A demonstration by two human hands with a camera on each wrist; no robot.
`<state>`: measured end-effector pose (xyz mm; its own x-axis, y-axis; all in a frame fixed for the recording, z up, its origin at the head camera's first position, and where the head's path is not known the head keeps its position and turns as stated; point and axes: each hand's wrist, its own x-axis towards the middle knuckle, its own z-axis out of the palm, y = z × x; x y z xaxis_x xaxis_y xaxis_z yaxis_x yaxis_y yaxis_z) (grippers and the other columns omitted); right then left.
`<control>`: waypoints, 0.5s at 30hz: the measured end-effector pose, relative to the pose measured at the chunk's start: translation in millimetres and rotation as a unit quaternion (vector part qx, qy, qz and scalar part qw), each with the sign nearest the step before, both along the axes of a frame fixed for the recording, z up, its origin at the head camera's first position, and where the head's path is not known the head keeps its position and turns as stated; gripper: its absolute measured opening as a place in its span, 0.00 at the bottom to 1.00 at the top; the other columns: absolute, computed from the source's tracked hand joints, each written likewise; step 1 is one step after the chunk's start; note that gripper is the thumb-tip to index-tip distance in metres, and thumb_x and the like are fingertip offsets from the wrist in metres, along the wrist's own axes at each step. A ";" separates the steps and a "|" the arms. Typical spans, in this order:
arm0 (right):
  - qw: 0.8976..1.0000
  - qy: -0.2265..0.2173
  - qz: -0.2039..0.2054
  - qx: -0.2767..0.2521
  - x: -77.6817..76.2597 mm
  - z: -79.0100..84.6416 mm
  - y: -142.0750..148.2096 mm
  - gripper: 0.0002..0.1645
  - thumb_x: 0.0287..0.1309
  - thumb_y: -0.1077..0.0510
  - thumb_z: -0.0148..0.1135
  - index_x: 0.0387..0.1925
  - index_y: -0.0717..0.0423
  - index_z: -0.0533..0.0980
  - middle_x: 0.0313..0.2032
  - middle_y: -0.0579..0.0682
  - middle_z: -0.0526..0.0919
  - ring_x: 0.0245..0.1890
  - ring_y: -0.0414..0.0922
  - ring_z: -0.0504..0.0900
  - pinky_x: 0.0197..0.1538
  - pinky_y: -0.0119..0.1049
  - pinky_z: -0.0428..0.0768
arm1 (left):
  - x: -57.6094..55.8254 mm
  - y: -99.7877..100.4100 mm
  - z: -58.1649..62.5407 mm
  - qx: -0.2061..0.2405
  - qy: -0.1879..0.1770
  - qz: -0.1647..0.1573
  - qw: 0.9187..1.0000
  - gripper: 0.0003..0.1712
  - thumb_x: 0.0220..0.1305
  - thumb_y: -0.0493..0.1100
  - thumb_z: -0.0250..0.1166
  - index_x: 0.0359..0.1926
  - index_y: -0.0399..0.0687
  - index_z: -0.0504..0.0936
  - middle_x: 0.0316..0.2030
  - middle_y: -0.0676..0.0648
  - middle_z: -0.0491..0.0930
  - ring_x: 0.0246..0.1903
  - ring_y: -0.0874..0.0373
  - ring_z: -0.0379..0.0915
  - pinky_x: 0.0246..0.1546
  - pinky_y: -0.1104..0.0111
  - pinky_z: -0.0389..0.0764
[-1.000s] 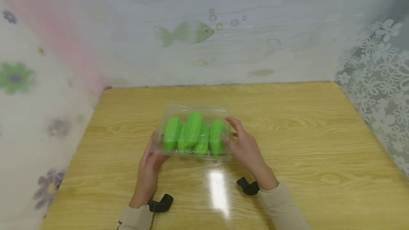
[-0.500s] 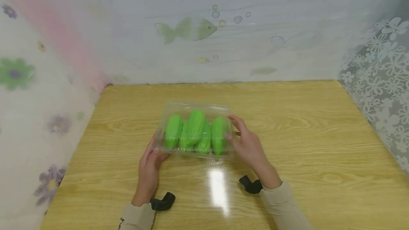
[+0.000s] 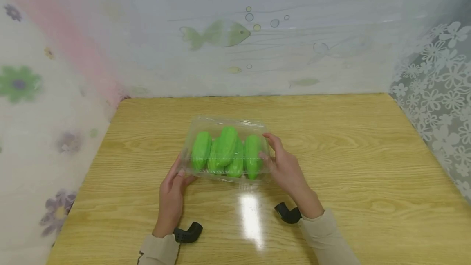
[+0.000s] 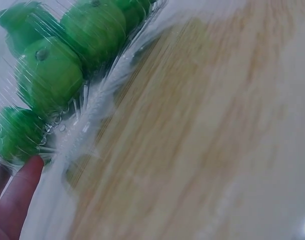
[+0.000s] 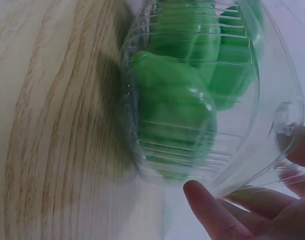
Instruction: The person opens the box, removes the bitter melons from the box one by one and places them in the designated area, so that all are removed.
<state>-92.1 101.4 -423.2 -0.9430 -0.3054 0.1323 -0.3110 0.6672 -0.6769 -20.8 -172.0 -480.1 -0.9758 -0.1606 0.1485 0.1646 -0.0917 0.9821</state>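
A clear plastic clamshell box (image 3: 235, 122) sits at the middle of the table in the head view, its lid down. Inside lie several green, ridged, gourd-like pieces (image 3: 201, 150), one on top of others; the right wrist view shows more of the green pieces (image 5: 175, 107) through the ribbed wall. My left hand (image 3: 171, 203) holds the box's left front corner, thumb in front and some fingers hidden beneath or behind. At the right side, my right hand (image 3: 288, 171) grips the end wall and rim. Whether the box touches the table or is slightly raised, I cannot tell.
The wood-grain table (image 3: 349, 154) spreads around the box. A fish-patterned back wall (image 3: 287, 56) meets its far edge, and a flowered sheet (image 3: 62, 126) stands along the left. Black wrist mounts (image 3: 188, 232) stick out from both cuffs.
Over the last second, box and hands appear slightly farther right in the head view, with the background shifting likewise. Both hands keep their hold; the last half second shows almost no difference.
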 end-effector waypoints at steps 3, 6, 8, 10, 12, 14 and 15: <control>1.000 0.004 -0.003 0.005 -0.6 1.0 -0.4 0.30 0.61 0.47 0.48 0.63 0.42 0.54 0.59 0.60 0.65 0.46 0.57 0.75 0.42 0.51 0.74 | 0.3 0.2 1.4 -0.003 0.006 0.001 1.000 0.24 0.70 0.42 0.42 0.65 0.52 0.58 0.64 0.48 0.56 0.57 0.51 0.62 0.47 0.63 0.71; 1.000 0.003 -0.007 0.013 -0.6 3.2 -0.6 0.29 0.62 0.46 0.47 0.63 0.43 0.54 0.59 0.59 0.65 0.52 0.57 0.71 0.47 0.53 0.71 | 0.0 0.2 1.2 -0.007 0.007 0.001 1.000 0.24 0.69 0.41 0.43 0.65 0.53 0.58 0.64 0.48 0.56 0.55 0.51 0.64 0.47 0.62 0.71; 1.000 -0.001 -0.007 0.016 -0.6 5.1 -0.9 0.29 0.62 0.46 0.46 0.63 0.43 0.54 0.59 0.58 0.65 0.54 0.56 0.69 0.49 0.53 0.70 | -0.2 0.2 0.5 -0.007 0.007 0.000 1.000 0.24 0.69 0.41 0.43 0.65 0.54 0.58 0.64 0.49 0.57 0.55 0.52 0.65 0.47 0.62 0.71; 1.000 -0.009 -0.009 0.014 -0.5 7.2 -1.2 0.29 0.63 0.47 0.46 0.63 0.42 0.54 0.59 0.58 0.66 0.56 0.55 0.68 0.51 0.53 0.68 | -0.6 0.0 -0.5 -0.010 0.005 -0.002 1.000 0.24 0.69 0.42 0.44 0.65 0.55 0.58 0.64 0.49 0.57 0.54 0.52 0.65 0.47 0.61 0.71; 1.000 -0.017 -0.009 0.012 -0.8 8.9 -1.5 0.28 0.63 0.47 0.46 0.64 0.41 0.55 0.58 0.59 0.66 0.56 0.55 0.67 0.52 0.53 0.67 | -0.8 -0.2 -1.3 -0.011 0.004 -0.002 1.000 0.24 0.69 0.42 0.44 0.65 0.56 0.58 0.64 0.50 0.57 0.54 0.52 0.66 0.47 0.61 0.71; 1.000 -0.025 -0.008 0.009 -0.9 10.3 -1.6 0.29 0.63 0.47 0.46 0.64 0.41 0.54 0.58 0.60 0.66 0.56 0.56 0.66 0.53 0.53 0.66 | -1.0 -0.5 -1.9 -0.014 0.005 -0.002 1.000 0.24 0.68 0.42 0.45 0.65 0.56 0.58 0.64 0.50 0.57 0.54 0.52 0.66 0.47 0.62 0.71; 1.000 -0.029 -0.009 0.008 -0.9 10.7 -1.5 0.29 0.63 0.47 0.46 0.64 0.41 0.54 0.58 0.60 0.66 0.57 0.56 0.66 0.53 0.53 0.65 | -1.1 -0.6 -2.2 -0.014 0.006 -0.002 1.000 0.25 0.68 0.41 0.45 0.65 0.56 0.58 0.64 0.49 0.56 0.54 0.52 0.66 0.47 0.62 0.71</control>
<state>-93.0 99.9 -412.5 -0.9542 -0.2902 0.0724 -0.2594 0.6825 -0.6833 -21.8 -172.6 -482.2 -0.9747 -0.1523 0.1637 0.1752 -0.0652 0.9824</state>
